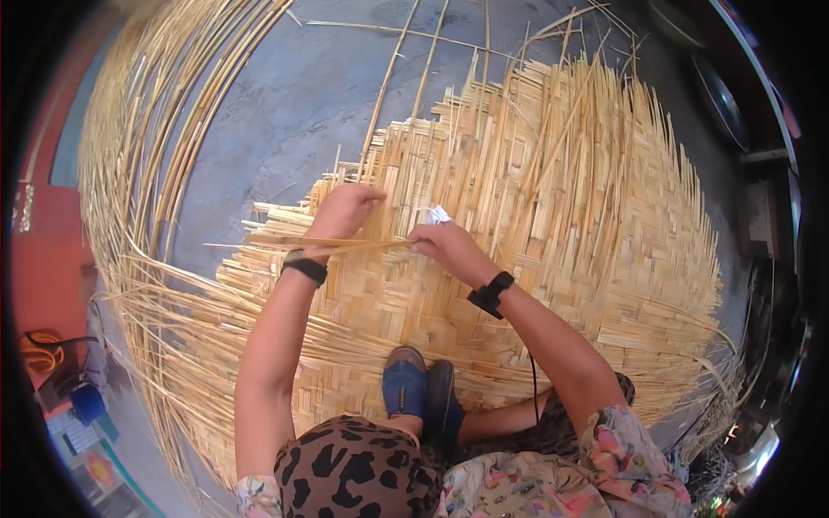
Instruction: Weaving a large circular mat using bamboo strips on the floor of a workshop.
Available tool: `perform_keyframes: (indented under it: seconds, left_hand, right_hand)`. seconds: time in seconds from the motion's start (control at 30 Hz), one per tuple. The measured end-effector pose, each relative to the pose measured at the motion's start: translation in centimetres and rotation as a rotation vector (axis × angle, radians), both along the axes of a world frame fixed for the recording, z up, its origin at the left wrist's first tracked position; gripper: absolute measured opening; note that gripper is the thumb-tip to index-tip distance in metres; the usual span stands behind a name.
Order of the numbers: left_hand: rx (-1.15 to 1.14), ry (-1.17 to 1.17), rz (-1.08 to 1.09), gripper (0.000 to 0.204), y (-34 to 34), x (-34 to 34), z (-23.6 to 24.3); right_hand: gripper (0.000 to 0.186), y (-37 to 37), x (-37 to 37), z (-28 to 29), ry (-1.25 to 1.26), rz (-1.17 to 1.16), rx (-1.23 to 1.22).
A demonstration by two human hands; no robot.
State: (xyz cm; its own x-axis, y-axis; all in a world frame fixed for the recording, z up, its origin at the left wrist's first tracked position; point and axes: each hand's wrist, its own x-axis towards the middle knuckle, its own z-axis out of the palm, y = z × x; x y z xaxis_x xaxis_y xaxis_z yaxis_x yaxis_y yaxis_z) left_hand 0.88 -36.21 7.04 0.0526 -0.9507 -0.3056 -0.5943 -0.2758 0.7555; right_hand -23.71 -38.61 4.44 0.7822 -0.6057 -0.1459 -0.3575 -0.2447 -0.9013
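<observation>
A large woven mat of split straw-coloured strips (596,259) lies on the floor, under my feet and both hands. My right hand (456,253) is closed, pinching the end of a flat strip (367,245) that stretches leftward past my left wrist. Over the mat's upper left part, my left hand (347,210) has its fingers curled down at the standing weave; what they grip is hidden. Loose strip ends stick out along the mat's ragged far and left edges. Just beyond my right hand sits a small white scrap (439,214).
Long unwoven strips (186,147) sweep along the left side in a curved bundle. Several thin stalks (387,82) reach across the grey floor (285,112) beyond the mat. My blue shoes (404,384) stand on the weave. Orange-handled scissors (41,352) lie far left.
</observation>
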Motion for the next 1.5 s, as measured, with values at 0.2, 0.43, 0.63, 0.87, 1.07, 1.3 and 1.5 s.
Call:
perform_keyframes:
  seconds: [0.2, 0.43, 0.63, 0.87, 1.07, 1.3, 1.5]
  left_hand:
    - [-0.029, -0.319, -0.037, 0.031, -2.5, -1.4, -2.8]
    - [-0.148, 0.016, 0.223, 0.018, -1.1, -3.2, -0.4]
    - [0.099, -0.025, 0.040, 0.014, -2.4, -0.7, -2.1]
    - [0.104, 0.277, 0.271, 0.020, -2.4, -3.6, 1.6]
    - [-0.375, -0.039, -0.049, 0.032, -0.8, -4.6, 0.0]
    - [-0.502, -0.103, -0.067, 0.033, 0.1, -4.3, 0.3]
    - [0.321, 0.641, 0.041, 0.037, -0.7, -1.8, -0.1]
  right_hand:
    - [0.015, 2.0, -0.8, -0.8, -0.071, -0.163, -0.146]
    - [0.014, 2.9, -0.7, -0.8, -0.089, -0.216, -0.136]
    - [0.015, 3.0, -0.6, -0.4, -0.099, -0.160, -0.147]
    - [0.009, 3.4, -0.9, 0.2, -0.164, -0.243, -0.305]
    - [0.012, 3.9, -0.4, -1.7, -0.128, -0.545, -0.018]
    - [0.022, 4.3, -0.3, -1.4, -0.194, -0.664, 0.092]
    - [0.017, 3.6, 0.9, -2.3, -0.151, -0.666, 0.226]
